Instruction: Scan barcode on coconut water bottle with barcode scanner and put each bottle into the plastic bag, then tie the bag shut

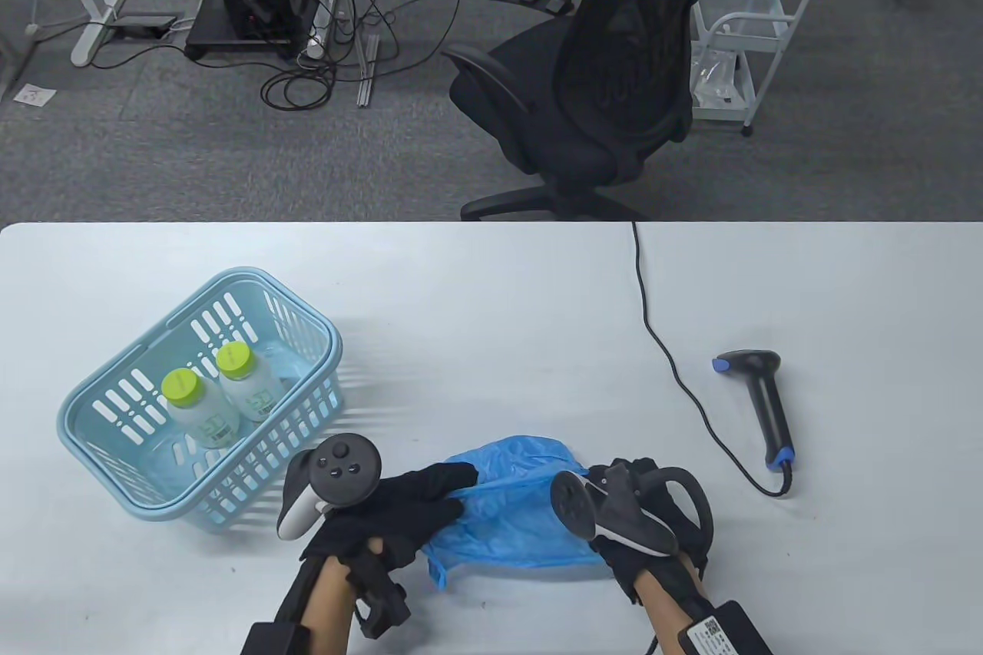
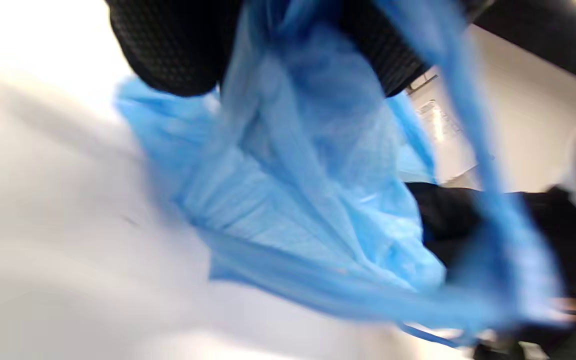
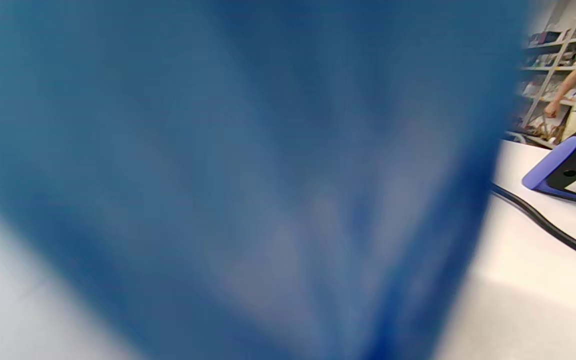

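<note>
A blue plastic bag lies crumpled near the table's front edge between both hands. My left hand grips its left side and a stretched handle strip. My right hand holds the bag's right side, its fingers mostly hidden behind the tracker. In the left wrist view the bag hangs from my gloved fingers. The bag fills the right wrist view. Two coconut water bottles with green caps stand in the light blue basket. The black barcode scanner lies at the right.
The scanner's cable runs across the table to its far edge. The scanner's base and cable show in the right wrist view. A black office chair stands beyond the table. A person stands at the far right of the right wrist view.
</note>
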